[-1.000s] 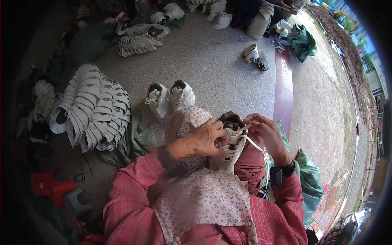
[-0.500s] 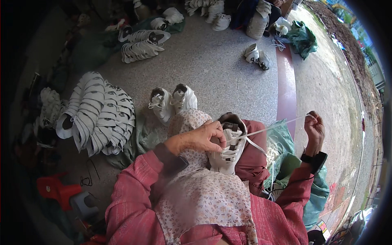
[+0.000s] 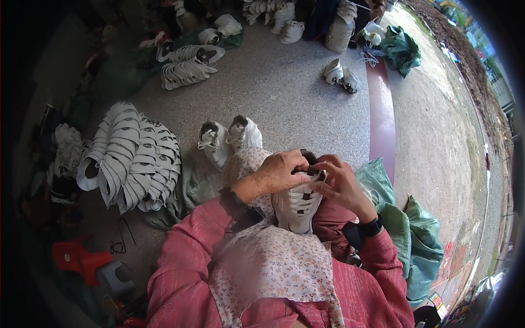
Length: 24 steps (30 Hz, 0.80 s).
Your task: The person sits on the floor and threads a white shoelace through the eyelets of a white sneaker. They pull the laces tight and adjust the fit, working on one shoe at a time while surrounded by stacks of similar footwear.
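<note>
A white lace-up sneaker (image 3: 298, 212) rests on my lap, toe toward me, its laces crossing the front. My left hand (image 3: 281, 170) is closed on the upper left of the shoe, fingers bent over the dark collar and thumb near the tongue. On the other side, my right hand (image 3: 343, 186) grips the shoe's upper edge by the top eyelets, thumb and fingertips pinched there. Whether a lace end is between those fingertips is hidden. Beyond my knee stand a laced white sneaker (image 3: 214, 143) and its mate (image 3: 244, 134).
To the left lie stacked white shoe uppers (image 3: 134, 156), with another stack (image 3: 188, 71) farther back. A red stool (image 3: 79, 254) stands at lower left. Green sacks (image 3: 424, 240) lie at my right. Two loose shoes (image 3: 340, 76) sit near the purple floor strip (image 3: 381, 117).
My right hand has come in from the far right, where it held a shoelace stretched out, to the top of the sneaker. My left hand has shifted up toward the collar.
</note>
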Motion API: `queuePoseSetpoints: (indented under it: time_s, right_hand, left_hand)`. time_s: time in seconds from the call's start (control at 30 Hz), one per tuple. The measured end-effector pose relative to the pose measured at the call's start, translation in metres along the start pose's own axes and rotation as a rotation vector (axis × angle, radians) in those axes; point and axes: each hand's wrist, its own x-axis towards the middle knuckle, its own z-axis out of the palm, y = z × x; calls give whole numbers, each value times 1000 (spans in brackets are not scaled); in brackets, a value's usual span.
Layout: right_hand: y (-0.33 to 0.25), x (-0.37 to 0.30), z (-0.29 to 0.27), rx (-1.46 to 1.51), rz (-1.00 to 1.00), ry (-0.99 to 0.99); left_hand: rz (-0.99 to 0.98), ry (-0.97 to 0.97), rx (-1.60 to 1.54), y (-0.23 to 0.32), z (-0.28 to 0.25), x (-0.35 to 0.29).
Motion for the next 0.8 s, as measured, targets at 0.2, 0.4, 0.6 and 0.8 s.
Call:
queuePoseSetpoints:
  time_s: [0.2, 0.4, 0.6, 0.8]
  right_hand:
    - [13, -7, -3, -168, 2, -43]
    - [25, -13, 13, 157, 72, 46]
    - [22, -23, 20, 541, 119, 271]
    - [22, -47, 15, 727, 475, 173]
  left_hand:
    - [73, 12, -230, -19, -6, -13]
    - [-190, -55, -740, -28, 17, -23]
    - [-100, -23, -870, -12, 7, -23]
    - [86, -6, -438, -9, -1, -22]
